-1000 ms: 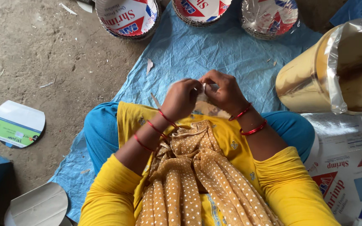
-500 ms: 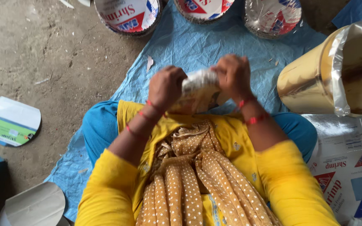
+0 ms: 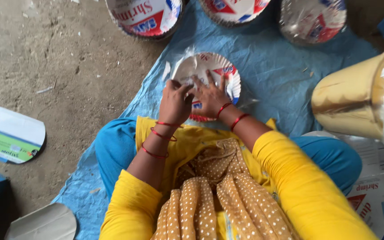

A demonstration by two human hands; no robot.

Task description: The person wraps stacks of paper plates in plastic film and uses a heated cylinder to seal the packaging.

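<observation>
Both hands press on a fluted paper plate (image 3: pixel 210 71) lying on the blue tarp (image 3: pixel 272 66): the left hand (image 3: pixel 174 101) curls onto its near rim, and the right hand (image 3: pixel 210 95) lies flat with fingers spread. Three plate stacks (image 3: pixel 145 18) line the tarp's far edge. Bare dirt floor (image 3: pixel 45 66) lies open to the left.

We've got the plate (image 3: pixel 210 71) on the tarp (image 3: pixel 272 75) before our lap — both hands (image 3: pixel 174 102) (image 3: pixel 210 95) on it, three stacks (image 3: pixel 145 15) beyond, roll (image 3: pixel 356 104) at right.
</observation>
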